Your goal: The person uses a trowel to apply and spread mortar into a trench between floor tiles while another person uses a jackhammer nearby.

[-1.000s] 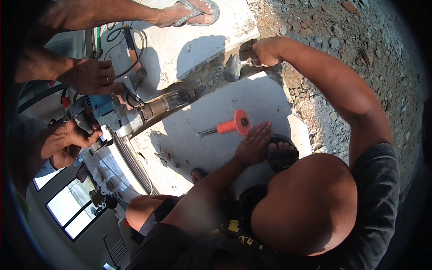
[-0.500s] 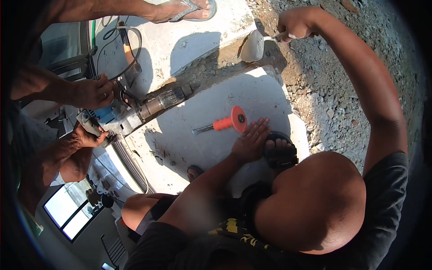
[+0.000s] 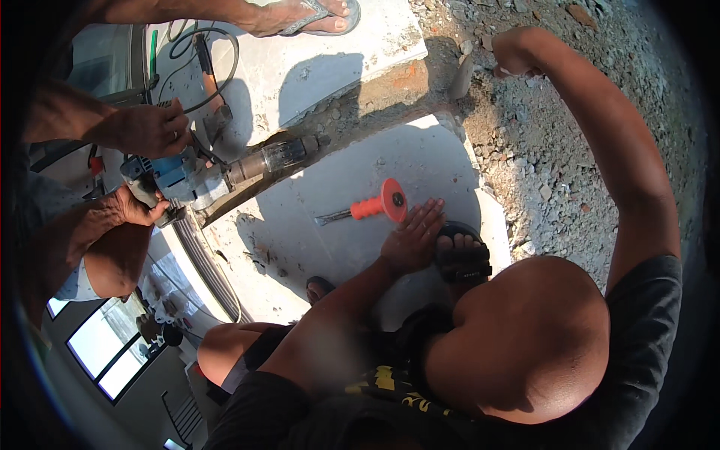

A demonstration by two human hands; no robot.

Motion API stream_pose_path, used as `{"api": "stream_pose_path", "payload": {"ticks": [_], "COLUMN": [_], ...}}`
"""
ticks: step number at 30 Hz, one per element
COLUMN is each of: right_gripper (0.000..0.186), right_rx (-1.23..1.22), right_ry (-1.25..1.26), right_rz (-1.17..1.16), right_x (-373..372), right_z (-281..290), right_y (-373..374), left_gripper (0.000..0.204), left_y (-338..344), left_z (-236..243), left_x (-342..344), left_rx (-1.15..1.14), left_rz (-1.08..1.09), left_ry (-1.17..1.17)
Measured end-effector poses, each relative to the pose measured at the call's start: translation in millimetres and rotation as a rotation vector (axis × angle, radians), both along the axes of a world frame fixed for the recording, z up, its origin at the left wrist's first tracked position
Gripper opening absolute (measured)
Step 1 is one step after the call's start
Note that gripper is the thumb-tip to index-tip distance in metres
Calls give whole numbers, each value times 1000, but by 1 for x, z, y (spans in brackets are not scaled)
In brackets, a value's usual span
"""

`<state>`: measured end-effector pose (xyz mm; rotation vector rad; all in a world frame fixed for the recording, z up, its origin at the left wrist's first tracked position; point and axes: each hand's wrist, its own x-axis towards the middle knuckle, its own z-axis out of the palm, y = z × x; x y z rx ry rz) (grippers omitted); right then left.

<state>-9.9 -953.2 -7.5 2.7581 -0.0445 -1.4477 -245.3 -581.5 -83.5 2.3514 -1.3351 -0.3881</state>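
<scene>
My left hand [image 3: 411, 238] lies flat on the pale slab, fingers stretched out. Its fingertips are beside the round guard of a cold chisel [image 3: 367, 208] with an orange-red grip, which rests on the slab. At the upper right, my right hand [image 3: 517, 54] is closed round the handle of a trowel [image 3: 462, 78]. The trowel's blade is seen nearly edge-on, over the rubble at the end of a dug channel [image 3: 390, 86]. My fingers hide most of its handle.
At left another person's hands [image 3: 154, 129] are at a blue demolition hammer [image 3: 180, 176], its front end in the channel. A hammer [image 3: 212, 90] and a looped cable [image 3: 238, 56] lie above it. A sandalled foot [image 3: 330, 19] stands on the far slab. Loose rubble [image 3: 570, 150] spreads to the right.
My right hand has moved right with the trowel, whose blade has turned from broad side to nearly edge-on. My left hand stays on the slab. The other person's hands have shifted slightly.
</scene>
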Motion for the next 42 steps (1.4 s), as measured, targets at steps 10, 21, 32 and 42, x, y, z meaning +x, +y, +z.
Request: {"api": "stream_pose_path", "payload": {"ticks": [10, 21, 32, 42], "right_gripper": [44, 39, 46, 52], "right_rx": [484, 213, 333, 729], "right_ry": [138, 86, 357, 270], "right_rz": [-254, -412, -699, -502], "right_x": [-24, -48, -33, -58], "right_z": [-59, -13, -71, -40], "right_y": [59, -59, -34, -34], "left_gripper": [44, 44, 47, 45], "left_y": [-3, 3, -2, 1], "left_z": [-2, 3, 5, 3], "left_x": [-4, -1, -1, 0], "left_rx": [-21, -16, -9, 0], "left_rz": [12, 44, 30, 31], "left_ry": [17, 32, 47, 52]}}
